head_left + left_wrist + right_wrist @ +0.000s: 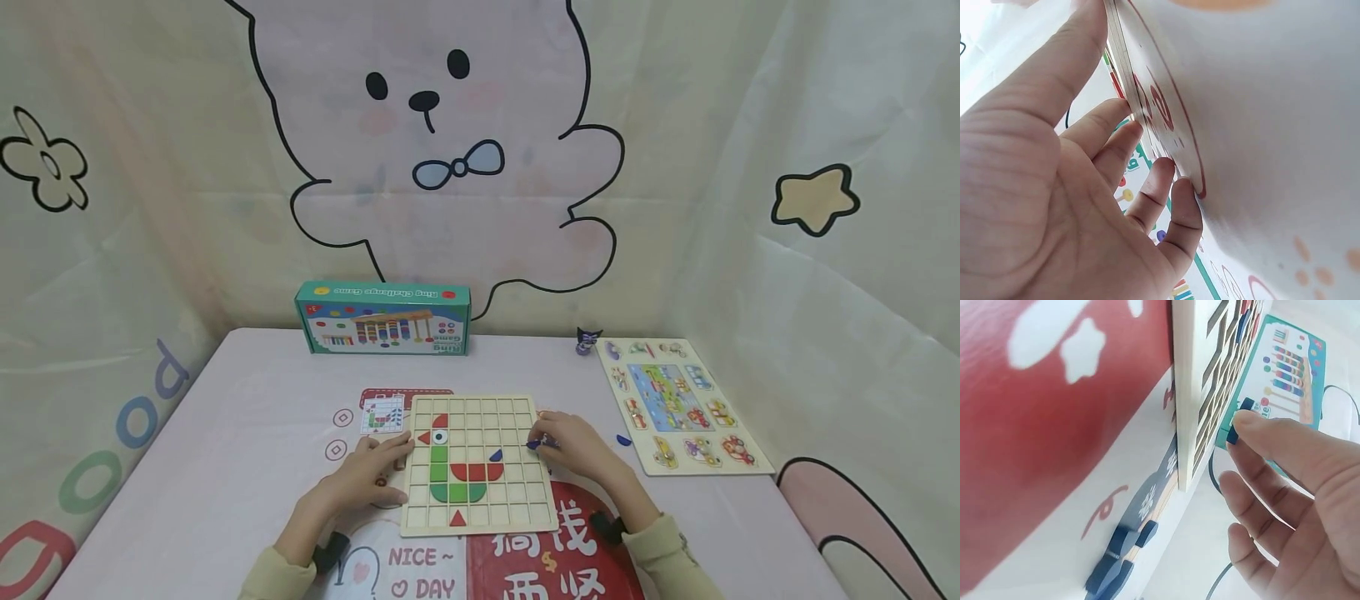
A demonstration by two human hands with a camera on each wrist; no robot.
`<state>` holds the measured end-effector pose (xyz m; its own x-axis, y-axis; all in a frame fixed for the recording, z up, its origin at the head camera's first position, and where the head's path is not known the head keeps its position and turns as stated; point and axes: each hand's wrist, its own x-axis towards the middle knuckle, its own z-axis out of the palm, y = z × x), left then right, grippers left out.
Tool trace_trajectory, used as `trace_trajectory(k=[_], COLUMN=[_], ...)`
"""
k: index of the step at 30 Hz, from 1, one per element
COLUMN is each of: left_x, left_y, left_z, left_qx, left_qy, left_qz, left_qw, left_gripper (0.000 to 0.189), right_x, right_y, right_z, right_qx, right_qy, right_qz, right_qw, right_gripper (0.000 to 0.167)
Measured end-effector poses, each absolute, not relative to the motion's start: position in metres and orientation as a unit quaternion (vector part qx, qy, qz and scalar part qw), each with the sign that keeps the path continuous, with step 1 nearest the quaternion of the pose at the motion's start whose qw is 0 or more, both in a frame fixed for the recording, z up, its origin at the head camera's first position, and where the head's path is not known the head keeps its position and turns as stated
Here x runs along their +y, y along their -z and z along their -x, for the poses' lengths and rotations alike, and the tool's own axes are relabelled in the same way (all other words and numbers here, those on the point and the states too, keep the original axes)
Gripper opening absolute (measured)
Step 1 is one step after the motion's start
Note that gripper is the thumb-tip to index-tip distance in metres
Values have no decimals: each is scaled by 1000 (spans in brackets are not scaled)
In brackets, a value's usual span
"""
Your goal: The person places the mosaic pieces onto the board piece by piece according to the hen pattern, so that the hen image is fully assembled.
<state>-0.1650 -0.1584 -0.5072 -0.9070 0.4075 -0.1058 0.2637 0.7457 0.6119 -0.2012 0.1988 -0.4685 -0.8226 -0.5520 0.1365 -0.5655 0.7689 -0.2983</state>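
Note:
A wooden grid board (525,504) lies before me, with red, green and blue pieces set as a bird shape. My left hand (360,475) rests at its left side, and the fingertips (1113,119) touch the board's edge. Over the right edge, my right hand (573,446) pinches a small dark blue piece (1240,422) between thumb and index finger. One blue piece (496,456) sits in the grid above the red row. A red triangle (458,518) lies near the bottom of the board.
A picture card (382,415) with a similar bird lies left of the board. Several loose blue pieces (1113,562) lie right of it, one blue piece (623,440) farther out. Behind stand a green game box (384,318) and a small figurine (587,340); a picture puzzle (705,454) lies right.

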Motion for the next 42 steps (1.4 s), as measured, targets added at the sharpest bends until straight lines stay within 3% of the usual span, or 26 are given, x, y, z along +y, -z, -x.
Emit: trace_trajectory(k=[11,27,42], left_x=[-159,-159,-160], left_y=[505,505,506], left_z=[164,162,163], left_qx=[924,926,927], left_qy=[-314,-310,-306], left_qz=[-182,-178,-181], left_qw=[119,119,118], left_gripper=[77,76,77], right_x=[183,170,171], right_y=[468,481,485], right_z=[213,232,235], right_qx=[-940,-924,-928], right_qy=[-161,-156,-169], right_qz=[-302,-349,-331], right_qw=[-15,-32,-38], right_gripper=[11,9,13])
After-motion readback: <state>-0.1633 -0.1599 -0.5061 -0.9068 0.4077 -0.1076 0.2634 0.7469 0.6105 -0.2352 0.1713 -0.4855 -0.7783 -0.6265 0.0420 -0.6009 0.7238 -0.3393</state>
